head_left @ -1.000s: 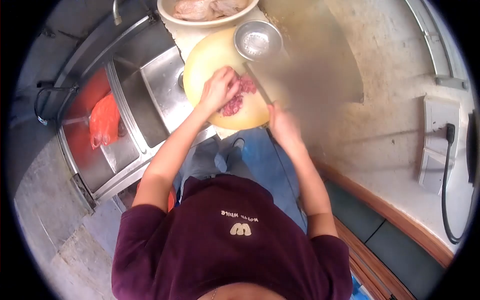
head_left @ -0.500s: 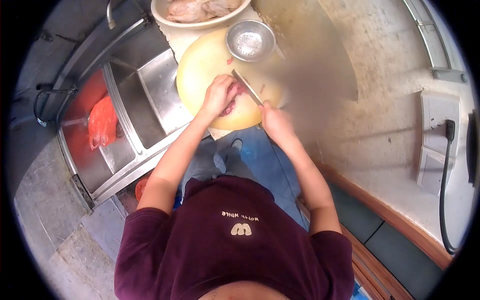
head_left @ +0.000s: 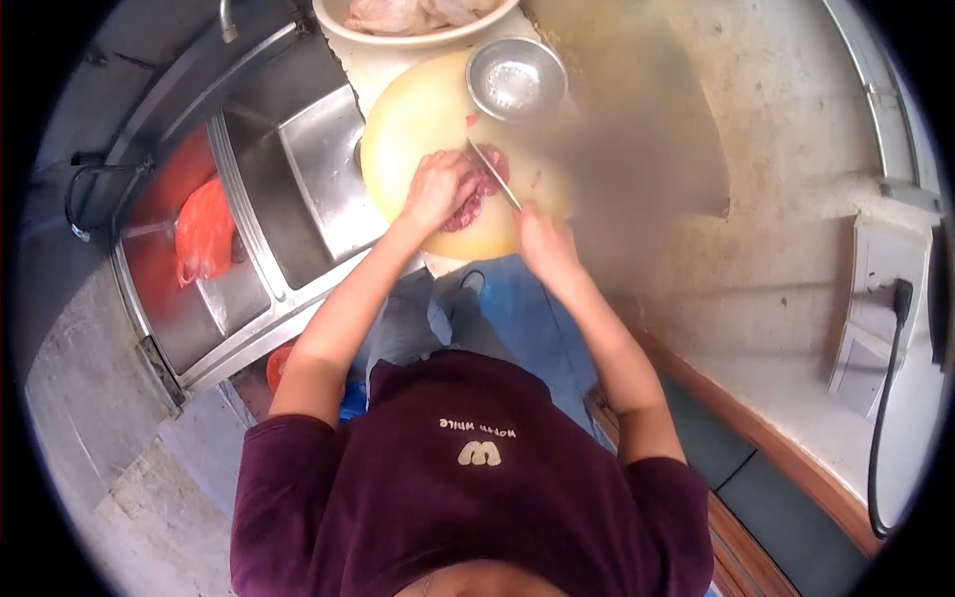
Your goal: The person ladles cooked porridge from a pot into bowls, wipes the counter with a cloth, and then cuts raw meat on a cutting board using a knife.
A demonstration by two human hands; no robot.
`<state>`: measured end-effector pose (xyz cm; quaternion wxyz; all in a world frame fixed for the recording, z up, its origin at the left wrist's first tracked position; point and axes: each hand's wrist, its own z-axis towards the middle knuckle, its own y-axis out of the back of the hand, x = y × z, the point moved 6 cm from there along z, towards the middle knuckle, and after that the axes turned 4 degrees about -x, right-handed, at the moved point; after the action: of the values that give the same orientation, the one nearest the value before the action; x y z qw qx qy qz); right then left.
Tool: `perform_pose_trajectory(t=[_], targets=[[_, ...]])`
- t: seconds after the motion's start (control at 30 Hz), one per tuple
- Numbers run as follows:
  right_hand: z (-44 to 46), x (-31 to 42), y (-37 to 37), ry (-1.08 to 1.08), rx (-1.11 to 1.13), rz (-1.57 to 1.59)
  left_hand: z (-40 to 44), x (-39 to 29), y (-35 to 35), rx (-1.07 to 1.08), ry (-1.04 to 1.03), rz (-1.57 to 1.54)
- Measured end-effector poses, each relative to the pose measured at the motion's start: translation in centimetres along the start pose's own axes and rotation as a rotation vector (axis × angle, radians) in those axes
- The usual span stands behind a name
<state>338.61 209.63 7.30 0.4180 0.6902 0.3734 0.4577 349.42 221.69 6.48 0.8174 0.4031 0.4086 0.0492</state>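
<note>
On the round yellow cutting board lies dark red raw meat, partly covered by my left hand. The fingers of that hand are curled and press the meat down. My right hand is wrapped round the handle of a knife. Its blade slants up and left, edge at the meat close beside my left fingertips. Some of the meat shows on the far side of the blade. A small red scrap sits farther up the board.
A metal bowl stands at the board's far edge. Behind it is a white basin with pale raw poultry. To the left, a steel sink holds a red plastic bag. A stained wall rises on the right.
More of the meat now shows on the right side of the blade. Both hands keep their grips. The whole view has shifted slightly.
</note>
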Motion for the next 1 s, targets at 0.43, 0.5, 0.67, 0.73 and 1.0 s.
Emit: perform_pose_trajectory(t=[0.43, 0.5, 0.67, 0.73, 1.0], targets=[[1.6, 2.4, -0.3, 0.191, -0.121, 0.131, -0.8, 1.1, -0.6, 0.052, -0.03, -0.121], [3.3, 3.4, -0.9, 0.142, -0.088, 0.045, -0.5, 0.9, -0.5, 0.102, -0.039, -0.088], [-0.6, 0.3, -1.2, -0.014, 0.013, 0.094, -1.3, 1.2, 2.5, 0.008, -0.093, -0.164], [-1.7, -0.8, -0.5, -0.013, 0.028, 0.135, -2.9, 3.4, 3.7, -0.1, 0.133, -0.092], [-5.6, 2.5, 0.4, 0.033, 0.085, -0.02, -5.4, -1.6, 2.5, -0.107, 0.054, -0.05]])
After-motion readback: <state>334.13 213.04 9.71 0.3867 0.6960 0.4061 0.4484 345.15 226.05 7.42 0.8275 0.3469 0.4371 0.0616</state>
